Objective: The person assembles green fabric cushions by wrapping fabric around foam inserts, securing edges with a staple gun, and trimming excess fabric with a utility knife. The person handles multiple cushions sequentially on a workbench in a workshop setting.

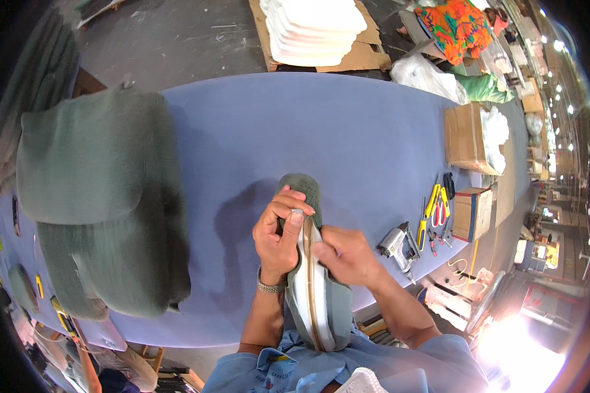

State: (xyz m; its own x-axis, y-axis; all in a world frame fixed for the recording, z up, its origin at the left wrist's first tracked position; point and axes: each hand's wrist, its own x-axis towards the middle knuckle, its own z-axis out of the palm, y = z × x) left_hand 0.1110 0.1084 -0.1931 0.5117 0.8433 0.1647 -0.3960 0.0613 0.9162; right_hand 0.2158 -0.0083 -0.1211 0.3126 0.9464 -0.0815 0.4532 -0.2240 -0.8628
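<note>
The cushion (pixel 313 288) is running lengthwise up the lower centre; the left hand (pixel 283 226) is pinching its upper part; the right hand (pixel 347 254) is touching its right edge, grip unclear.

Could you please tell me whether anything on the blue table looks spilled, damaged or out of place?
Nothing stands out; at most, the nail gun lies near the edge of the blue table, beside loosely grouped tools.
</note>
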